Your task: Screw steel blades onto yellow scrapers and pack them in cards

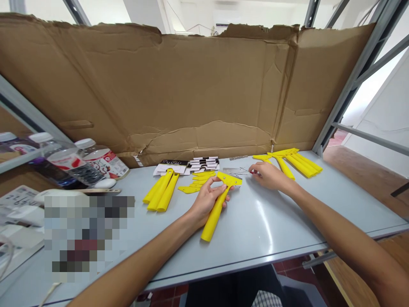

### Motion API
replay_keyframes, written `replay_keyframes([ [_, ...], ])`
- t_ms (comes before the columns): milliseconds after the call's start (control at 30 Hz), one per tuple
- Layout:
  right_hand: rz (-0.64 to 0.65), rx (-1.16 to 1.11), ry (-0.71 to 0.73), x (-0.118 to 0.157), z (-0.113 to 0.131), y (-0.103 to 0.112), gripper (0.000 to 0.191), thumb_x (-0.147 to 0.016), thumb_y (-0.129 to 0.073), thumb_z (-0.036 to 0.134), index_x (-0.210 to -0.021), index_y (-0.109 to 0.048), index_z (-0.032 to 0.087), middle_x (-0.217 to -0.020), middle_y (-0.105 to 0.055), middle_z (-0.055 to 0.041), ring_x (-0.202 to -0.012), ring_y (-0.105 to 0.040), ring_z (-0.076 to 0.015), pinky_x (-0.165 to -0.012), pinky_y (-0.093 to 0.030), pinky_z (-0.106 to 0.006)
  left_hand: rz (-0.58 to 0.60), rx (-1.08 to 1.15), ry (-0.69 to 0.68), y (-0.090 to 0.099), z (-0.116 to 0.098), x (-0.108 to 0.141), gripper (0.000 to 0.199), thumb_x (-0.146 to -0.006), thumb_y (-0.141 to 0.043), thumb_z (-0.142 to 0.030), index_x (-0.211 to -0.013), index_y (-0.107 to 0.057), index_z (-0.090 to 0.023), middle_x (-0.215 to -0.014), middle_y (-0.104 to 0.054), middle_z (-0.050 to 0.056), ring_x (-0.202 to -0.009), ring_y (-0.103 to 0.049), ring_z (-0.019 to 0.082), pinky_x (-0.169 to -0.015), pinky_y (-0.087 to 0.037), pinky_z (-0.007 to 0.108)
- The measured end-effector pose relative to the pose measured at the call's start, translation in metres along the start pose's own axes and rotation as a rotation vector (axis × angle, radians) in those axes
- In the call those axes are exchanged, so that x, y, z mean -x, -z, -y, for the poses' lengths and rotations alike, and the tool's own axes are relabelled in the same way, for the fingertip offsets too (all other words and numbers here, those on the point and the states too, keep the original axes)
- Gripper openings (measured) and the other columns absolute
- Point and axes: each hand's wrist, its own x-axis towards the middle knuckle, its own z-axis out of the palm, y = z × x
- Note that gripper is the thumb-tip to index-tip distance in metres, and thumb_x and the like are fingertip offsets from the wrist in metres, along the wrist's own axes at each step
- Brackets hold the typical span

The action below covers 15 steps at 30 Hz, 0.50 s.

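Head view: grey table (281,238) backed by torn cardboard (179,94).

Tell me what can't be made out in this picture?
- Head view: a pixelated patch blurs whatever lies at the table's left.
- What the right hand touches: small metal pieces, too small and shiny to identify.
- Print on the cards by the cardboard wall: too small to read.
- Part of the scraper handle: covered by the left hand.
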Motion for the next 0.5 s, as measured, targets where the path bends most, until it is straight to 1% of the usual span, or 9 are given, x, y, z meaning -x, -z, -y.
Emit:
replay_keyframes([
  [33,-0.042,-0.045,0.04,0.001,0.004,0.002,0.026,-0.105,-0.057,0.014,-0.121,-0.077,0.021,-0.115,-0.078,-0.0108,-0.101,-0.072,-0.0253,-0.084,-0.053,-0.035,0.006,-0.004,0.005,-0.001,-0.001,0.001,0.065,-0.074,-0.1,-0.035,-0.113,-0.049,-0.026,-0.101,-0.082,0.009,-0.062,-0.069,0.014,-0.049,-0.051,0.022],
  [100,-0.143,-0.19,0.179,0.003,0.013,0.004,0.024,-0.106,-0.058,0.016,-0.121,-0.075,0.022,-0.115,-0.076,-0.0091,-0.101,-0.071,-0.0229,-0.087,-0.055,-0.035,0.015,-0.021,0.007,-0.002,-0.003,0.004,0.065,-0.075,-0.1,-0.036,-0.114,-0.049,-0.025,-0.102,-0.082,0.009,-0.063,-0.069,0.014,-0.051,-0.051,0.022],
  [167,-0.22,-0.346,0.328,0.006,0.024,0.006,0.022,-0.106,-0.059,0.016,-0.118,-0.075,0.023,-0.11,-0.074,-0.0081,-0.096,-0.07,-0.0217,-0.085,-0.056,-0.035,0.016,-0.037,0.001,-0.004,-0.005,0.006,0.065,-0.075,-0.1,-0.037,-0.113,-0.05,-0.025,-0.103,-0.082,0.009,-0.063,-0.069,0.013,-0.051,-0.051,0.021],
  [200,-0.235,-0.397,0.376,0.007,0.028,0.006,0.022,-0.106,-0.059,0.015,-0.118,-0.075,0.023,-0.108,-0.073,-0.0077,-0.094,-0.07,-0.0214,-0.083,-0.057,-0.035,0.013,-0.042,-0.004,-0.004,-0.006,0.007,0.065,-0.074,-0.1,-0.038,-0.113,-0.05,-0.025,-0.103,-0.082,0.009,-0.063,-0.069,0.013,-0.051,-0.051,0.021],
  [300,-0.222,-0.425,0.407,0.01,0.035,0.005,0.023,-0.105,-0.059,0.014,-0.118,-0.075,0.023,-0.106,-0.072,-0.0075,-0.09,-0.069,-0.0208,-0.078,-0.056,-0.035,0.008,-0.053,-0.012,-0.004,-0.005,0.007,0.066,-0.073,-0.101,-0.039,-0.113,-0.05,-0.024,-0.102,-0.082,0.009,-0.064,-0.069,0.013,-0.051,-0.051,0.021],
  [500,-0.218,-0.429,0.4,0.009,0.034,0.005,0.021,-0.105,-0.06,0.015,-0.117,-0.076,0.022,-0.105,-0.071,-0.0077,-0.088,-0.068,-0.0205,-0.076,-0.055,-0.035,0.004,-0.056,-0.005,-0.005,-0.005,0.007,0.068,-0.073,-0.102,-0.042,-0.113,-0.049,-0.025,-0.101,-0.082,0.009,-0.064,-0.068,0.013,-0.052,-0.052,0.022],
])
